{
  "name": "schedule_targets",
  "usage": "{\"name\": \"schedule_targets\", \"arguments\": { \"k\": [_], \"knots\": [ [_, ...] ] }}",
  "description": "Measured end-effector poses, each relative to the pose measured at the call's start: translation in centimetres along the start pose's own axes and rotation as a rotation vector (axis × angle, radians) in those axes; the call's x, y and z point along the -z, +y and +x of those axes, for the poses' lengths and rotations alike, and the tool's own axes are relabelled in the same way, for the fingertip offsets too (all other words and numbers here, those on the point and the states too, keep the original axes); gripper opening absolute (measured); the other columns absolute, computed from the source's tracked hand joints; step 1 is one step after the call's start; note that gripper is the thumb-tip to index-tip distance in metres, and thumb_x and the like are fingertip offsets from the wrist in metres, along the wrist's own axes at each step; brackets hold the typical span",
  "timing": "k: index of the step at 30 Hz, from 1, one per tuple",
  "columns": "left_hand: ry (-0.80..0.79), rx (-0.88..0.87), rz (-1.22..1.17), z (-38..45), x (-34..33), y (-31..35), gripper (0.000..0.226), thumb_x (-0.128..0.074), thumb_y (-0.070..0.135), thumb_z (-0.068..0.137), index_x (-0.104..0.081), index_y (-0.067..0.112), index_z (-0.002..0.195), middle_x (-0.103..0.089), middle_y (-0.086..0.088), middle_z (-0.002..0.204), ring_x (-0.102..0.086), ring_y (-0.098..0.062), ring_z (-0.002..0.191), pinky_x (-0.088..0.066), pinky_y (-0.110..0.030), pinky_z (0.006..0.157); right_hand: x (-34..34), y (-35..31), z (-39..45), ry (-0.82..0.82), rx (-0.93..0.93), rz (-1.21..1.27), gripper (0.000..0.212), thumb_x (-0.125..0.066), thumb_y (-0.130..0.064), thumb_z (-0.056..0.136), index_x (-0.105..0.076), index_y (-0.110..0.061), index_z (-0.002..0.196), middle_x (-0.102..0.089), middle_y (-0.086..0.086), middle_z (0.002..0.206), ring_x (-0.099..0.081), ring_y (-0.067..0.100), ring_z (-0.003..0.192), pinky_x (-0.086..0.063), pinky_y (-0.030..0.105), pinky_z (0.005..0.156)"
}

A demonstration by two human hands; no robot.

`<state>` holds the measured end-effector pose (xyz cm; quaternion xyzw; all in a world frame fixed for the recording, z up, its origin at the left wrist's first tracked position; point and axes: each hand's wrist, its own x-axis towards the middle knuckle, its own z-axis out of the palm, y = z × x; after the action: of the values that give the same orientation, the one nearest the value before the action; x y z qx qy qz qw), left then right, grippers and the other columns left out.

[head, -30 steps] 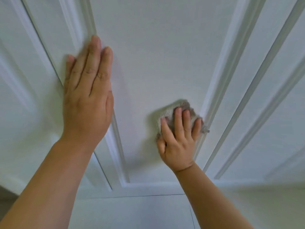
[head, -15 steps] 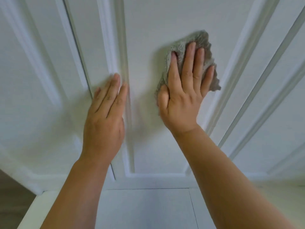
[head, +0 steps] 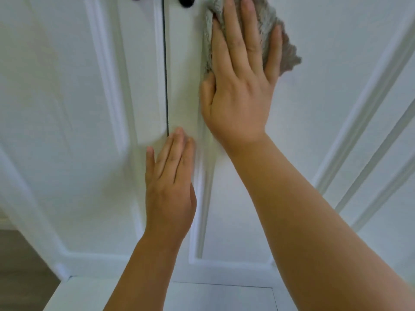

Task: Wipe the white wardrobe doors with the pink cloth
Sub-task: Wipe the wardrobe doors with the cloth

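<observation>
Open flat panel (head: pixel 336 52) is lying to the right of the cloth (head: pixel 285 50). Passage leftward is being narrowed by two dark knobs (head: pixel 185 1) at the top edge, and rightward by raised mouldings (head: pixel 368 113).

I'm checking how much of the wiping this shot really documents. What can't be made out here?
Head view only:
- Cloth: the right hand covers its middle and the top edge cuts it off.
- Two dark knobs: cropped by the top edge, shape unclear.
- Left door: motion blur hides any marks.
- Door surface under the left hand: covered by the flat palm.
</observation>
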<state>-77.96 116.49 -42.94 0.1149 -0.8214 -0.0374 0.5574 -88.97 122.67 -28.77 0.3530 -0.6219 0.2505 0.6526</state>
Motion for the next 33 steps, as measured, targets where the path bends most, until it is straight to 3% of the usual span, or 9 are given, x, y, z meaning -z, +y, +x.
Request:
{"name": "schedule_targets", "arguments": {
  "k": [6, 11, 15, 17, 22, 25, 29, 33],
  "knots": [
    [0.038, 0.037, 0.014, -0.9, -0.3, -1.4, 0.056, -0.029, -0.009, 0.093, -0.045, -0.001, 0.145, -0.039, -0.016, 0.155, -0.031, -0.027, 0.148, -0.018, -0.055, 0.122, 0.8, -2.0, -12.1, -0.125, -0.011, 0.081, 0.049, -0.051, -0.011, 0.095, -0.051, -0.011, 0.144, -0.044, 0.005, 0.154, -0.029, 0.02, 0.149, -0.014, 0.052, 0.123],
    [-0.039, 0.046, 0.042, -1.6, -0.3, -1.9, 0.059, -0.026, -0.001, 0.093, -0.04, 0.002, 0.15, -0.032, -0.012, 0.16, -0.025, -0.026, 0.15, -0.013, -0.054, 0.123, 3.2, -2.7, -24.1, -0.485, 0.098, 0.051, 0.061, -0.066, -0.005, 0.086, -0.052, -0.012, 0.144, -0.038, 0.005, 0.158, -0.027, 0.02, 0.151, -0.014, 0.051, 0.123],
    [-0.1, 0.036, 0.04, -2.8, -0.1, -1.8, 0.067, -0.032, -0.006, 0.086, -0.035, 0.003, 0.152, -0.027, -0.012, 0.162, -0.02, -0.027, 0.152, -0.014, -0.057, 0.122, 6.5, -1.2, -27.9, -0.775, 0.327, 0.036, 0.071, -0.045, 0.002, 0.081, -0.045, -0.012, 0.151, -0.028, 0.003, 0.163, -0.01, 0.019, 0.155, -0.004, 0.047, 0.126],
    [-0.099, 0.042, 0.021, -3.0, 0.1, -1.9, 0.07, -0.035, -0.011, 0.082, -0.036, 0.003, 0.151, -0.03, -0.012, 0.161, -0.024, -0.025, 0.151, -0.015, -0.056, 0.122, 6.7, 0.8, -25.0, -0.741, 0.352, 0.078, 0.073, -0.047, 0.002, 0.081, -0.041, -0.015, 0.152, -0.029, 0.002, 0.163, -0.015, 0.018, 0.154, -0.006, 0.045, 0.126],
    [-0.037, 0.08, -0.029, -2.4, 0.6, -2.1, 0.07, -0.047, -0.023, 0.081, -0.045, 0.003, 0.146, -0.044, -0.011, 0.153, -0.037, -0.022, 0.145, -0.019, -0.051, 0.123, 3.1, 1.2, -10.0, -0.267, 0.058, 0.056, 0.059, -0.053, -0.008, 0.091, -0.046, -0.013, 0.149, -0.04, 0.012, 0.157, -0.032, 0.03, 0.149, -0.015, 0.053, 0.122],
    [-0.012, 0.111, -0.057, -2.2, 0.8, -1.6, 0.064, -0.043, -0.019, 0.083, -0.048, 0.001, 0.143, -0.049, -0.012, 0.149, -0.041, -0.023, 0.142, -0.022, -0.051, 0.122, 0.9, -0.6, -4.8, -0.09, -0.016, 0.053, 0.054, -0.053, -0.012, 0.091, -0.053, -0.014, 0.145, -0.047, 0.012, 0.152, -0.039, 0.034, 0.145, -0.018, 0.059, 0.121],
    [0.031, 0.121, -0.086, -1.4, 0.7, -1.7, 0.062, -0.039, -0.017, 0.081, -0.053, 0.001, 0.139, -0.055, -0.012, 0.143, -0.046, -0.023, 0.138, -0.026, -0.054, 0.12, -0.6, -2.3, -3.5, -0.047, 0.044, 0.028, 0.053, -0.051, -0.012, 0.091, -0.056, -0.019, 0.144, -0.049, 0.009, 0.151, -0.041, 0.033, 0.143, -0.02, 0.062, 0.118],
    [0.12, 0.125, -0.072, -1.2, 0.2, -2.4, 0.046, -0.036, -0.011, 0.086, -0.062, -0.001, 0.122, -0.062, -0.015, 0.129, -0.049, -0.026, 0.134, -0.027, -0.052, 0.12, 0.0, -2.7, -9.6, -0.23, 0.328, 0.145, 0.047, -0.051, -0.015, 0.098, -0.054, -0.019, 0.145, -0.047, 0.003, 0.153, -0.038, 0.026, 0.146, -0.02, 0.055, 0.121]
  ]
}}
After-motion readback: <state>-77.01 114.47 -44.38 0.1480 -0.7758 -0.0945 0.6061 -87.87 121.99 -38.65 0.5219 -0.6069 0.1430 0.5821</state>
